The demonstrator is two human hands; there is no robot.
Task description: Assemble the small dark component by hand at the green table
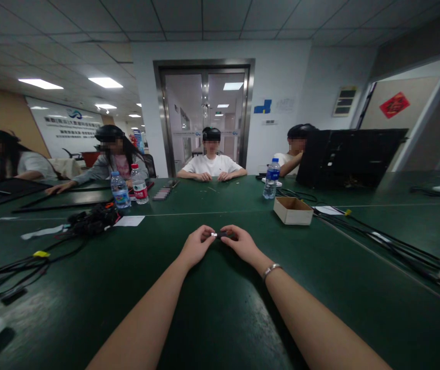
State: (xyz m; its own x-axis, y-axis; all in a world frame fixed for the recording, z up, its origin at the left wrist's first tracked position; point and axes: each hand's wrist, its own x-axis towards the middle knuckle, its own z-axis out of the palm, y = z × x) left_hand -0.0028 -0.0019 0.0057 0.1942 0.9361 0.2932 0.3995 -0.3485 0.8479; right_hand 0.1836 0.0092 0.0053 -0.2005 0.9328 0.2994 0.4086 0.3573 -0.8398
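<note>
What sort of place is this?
Probably an office or shared workroom: a large green table with people seated around it, a big black monitor standing on it, and a wall sign with a logo and lettering behind.

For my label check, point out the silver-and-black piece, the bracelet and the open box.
Silver-and-black piece (218,235), head view: middle.
Metal bracelet (270,269), head view: band.
Open box (299,218), head view: near wall.
</note>
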